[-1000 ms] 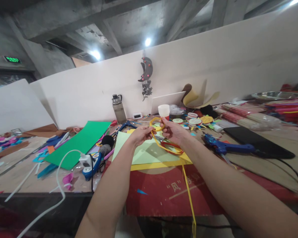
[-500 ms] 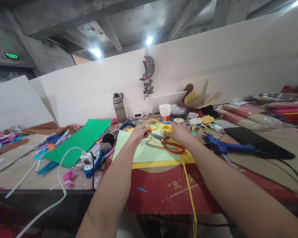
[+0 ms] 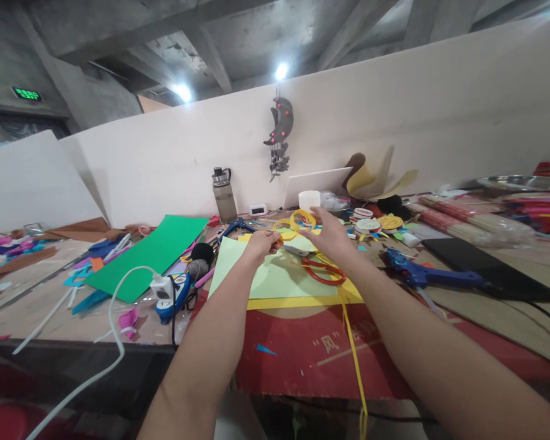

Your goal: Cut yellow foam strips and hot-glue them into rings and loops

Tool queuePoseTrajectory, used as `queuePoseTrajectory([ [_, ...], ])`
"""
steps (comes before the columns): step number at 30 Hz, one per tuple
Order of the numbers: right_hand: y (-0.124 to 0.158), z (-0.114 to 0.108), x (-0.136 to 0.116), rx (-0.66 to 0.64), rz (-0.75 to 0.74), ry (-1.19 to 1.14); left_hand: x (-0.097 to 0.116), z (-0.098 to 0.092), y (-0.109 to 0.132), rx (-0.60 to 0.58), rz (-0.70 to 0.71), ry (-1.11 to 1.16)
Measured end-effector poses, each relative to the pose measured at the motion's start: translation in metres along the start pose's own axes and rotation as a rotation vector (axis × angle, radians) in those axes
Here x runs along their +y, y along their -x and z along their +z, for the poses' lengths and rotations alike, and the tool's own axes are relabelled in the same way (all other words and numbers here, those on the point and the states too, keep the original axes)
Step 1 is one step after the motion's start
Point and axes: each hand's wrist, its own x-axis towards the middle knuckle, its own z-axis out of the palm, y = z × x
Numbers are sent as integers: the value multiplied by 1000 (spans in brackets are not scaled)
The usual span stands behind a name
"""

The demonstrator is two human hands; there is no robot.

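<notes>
My left hand (image 3: 263,245) is closed in a pinch on a thin yellow strip (image 3: 285,230), which curves up in a loop beside the fingers. My right hand (image 3: 329,237) grips the side of a round yellow ring (image 3: 301,212) between thumb and fingers. Both hands are above a pale green sheet (image 3: 238,269), which lies over a yellow sheet (image 3: 275,304). Scissors with red-orange handles (image 3: 332,281) lie open-bladed on the sheets, under my right hand. A long yellow strip (image 3: 355,345) hangs over the front of the red board.
A blue glue gun (image 3: 421,275) and a black flat pad (image 3: 495,269) lie at right. To the left are a green sheet (image 3: 142,263) and a blue-white power strip (image 3: 176,298) with a white cable. A bottle (image 3: 224,198) and a white cup (image 3: 309,199) stand behind.
My right hand has lifted and turned the yellow ring, so its round opening now faces me near the left hand's loop. The view has shifted slightly.
</notes>
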Motion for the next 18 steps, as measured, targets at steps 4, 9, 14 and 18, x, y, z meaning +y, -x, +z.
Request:
queuePoseTrajectory([
  [4, 6, 3, -11, -49, -133, -28, 0, 2, 1, -7, 27, -17],
  [9, 8, 5, -12, -80, -151, -5, 0, 3, 2, -20, 51, -74],
  [14, 8, 6, -12, -70, -151, 22, -1, 3, 2, -33, 70, -94],
  [18, 6, 5, -10, -40, -149, -8, 1, 2, 3, -10, 55, -87],
])
